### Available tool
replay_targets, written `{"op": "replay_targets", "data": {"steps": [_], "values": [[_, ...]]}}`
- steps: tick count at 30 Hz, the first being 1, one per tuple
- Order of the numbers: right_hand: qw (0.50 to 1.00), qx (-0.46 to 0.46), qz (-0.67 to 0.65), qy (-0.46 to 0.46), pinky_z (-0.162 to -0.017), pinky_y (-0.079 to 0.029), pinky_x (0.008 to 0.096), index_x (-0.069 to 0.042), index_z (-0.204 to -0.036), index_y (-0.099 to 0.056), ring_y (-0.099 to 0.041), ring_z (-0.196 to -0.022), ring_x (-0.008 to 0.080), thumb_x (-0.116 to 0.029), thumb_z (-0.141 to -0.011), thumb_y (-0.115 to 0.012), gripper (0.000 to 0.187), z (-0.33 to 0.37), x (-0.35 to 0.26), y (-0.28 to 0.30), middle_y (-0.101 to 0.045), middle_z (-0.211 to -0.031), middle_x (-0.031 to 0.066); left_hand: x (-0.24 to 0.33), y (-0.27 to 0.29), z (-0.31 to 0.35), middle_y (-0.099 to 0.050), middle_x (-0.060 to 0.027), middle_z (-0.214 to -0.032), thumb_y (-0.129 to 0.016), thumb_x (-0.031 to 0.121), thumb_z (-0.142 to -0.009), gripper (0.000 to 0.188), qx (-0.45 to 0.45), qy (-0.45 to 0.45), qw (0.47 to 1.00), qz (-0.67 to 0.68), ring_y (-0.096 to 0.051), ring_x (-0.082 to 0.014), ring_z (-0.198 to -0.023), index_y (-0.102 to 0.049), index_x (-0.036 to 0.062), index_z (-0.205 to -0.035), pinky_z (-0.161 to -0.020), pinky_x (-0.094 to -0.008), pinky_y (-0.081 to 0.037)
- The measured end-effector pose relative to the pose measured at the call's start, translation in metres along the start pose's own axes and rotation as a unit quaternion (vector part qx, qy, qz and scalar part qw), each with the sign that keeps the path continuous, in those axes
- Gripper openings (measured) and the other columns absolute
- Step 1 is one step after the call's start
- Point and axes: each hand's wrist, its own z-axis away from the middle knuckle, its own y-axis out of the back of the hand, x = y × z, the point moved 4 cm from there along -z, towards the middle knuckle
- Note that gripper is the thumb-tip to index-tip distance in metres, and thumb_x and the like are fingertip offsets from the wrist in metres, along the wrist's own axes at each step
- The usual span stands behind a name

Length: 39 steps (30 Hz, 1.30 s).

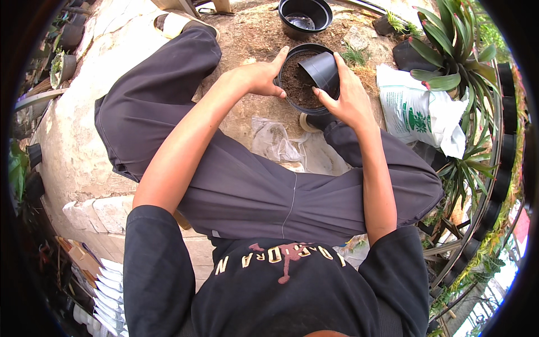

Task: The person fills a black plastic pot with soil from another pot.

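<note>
A round black plant pot (287,104) stands on the ground between my feet, with brown soil (294,73) inside. Within it a smaller black pot (321,69) lies tilted on the soil, its mouth facing left. My right hand (349,100) is closed on the smaller pot from the right, thumb near its lower edge and fingers along its far side. At the left rim of the larger pot is my left hand (261,78), thumb and forefinger spread wide along it. Its other fingers are mostly hidden.
Another black pot (306,21) sits just beyond. At right lie a white printed bag (415,109) and a potted plant with long red-edged leaves (449,50). Crumpled clear plastic (275,140) lies between my legs. More pots line the left edge, near a small planter (63,68).
</note>
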Motion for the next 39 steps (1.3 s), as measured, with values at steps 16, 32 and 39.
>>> {"op": "replay_targets", "data": {"steps": [16,32,39], "values": [[0.989,0.055,-0.112,-0.074,-0.109,-0.050,0.0439,-0.003,-0.158,-0.045,-0.063,-0.133,0.0342,-0.049,-0.081,-0.091,0.100,-0.013,0.025,0.009,-0.064,-0.145,0.0228,-0.012,-0.017,-0.015,-0.073,-0.0189,-0.104,-0.045,0.026,-0.111,0.045,-0.003,0.106,0.954,0.281,-0.075,-0.0262,-0.091,-0.038,-0.0017,-0.145,-0.081,-0.0402,-0.059],[0.995,-0.028,-0.081,0.047,-0.104,-0.053,0.0482,0.002,-0.150,-0.047,-0.063,-0.126,0.0434,-0.038,-0.081,-0.089,0.090,-0.002,-0.003,0.005,-0.063,-0.139,0.0266,-0.023,-0.011,-0.016,-0.069,-0.0183,-0.082,-0.041,0.024,-0.107,0.031,0.204,0.059,0.964,0.160,-0.070,-0.0284,-0.078,-0.055,-0.0037,-0.108,-0.078,-0.0464,-0.054],[0.998,0.027,-0.043,0.048,-0.110,-0.050,0.0468,0.005,-0.152,-0.043,-0.059,-0.132,0.0433,-0.035,-0.085,-0.087,0.090,-0.020,0.008,-0.004,-0.059,-0.144,0.0277,-0.021,-0.012,-0.020,-0.067,-0.0170,-0.078,-0.041,0.025,-0.108,0.032,0.202,0.058,0.965,0.157,-0.071,-0.0289,-0.077,-0.056,-0.0036,-0.107,-0.078,-0.0467,-0.054]]}}
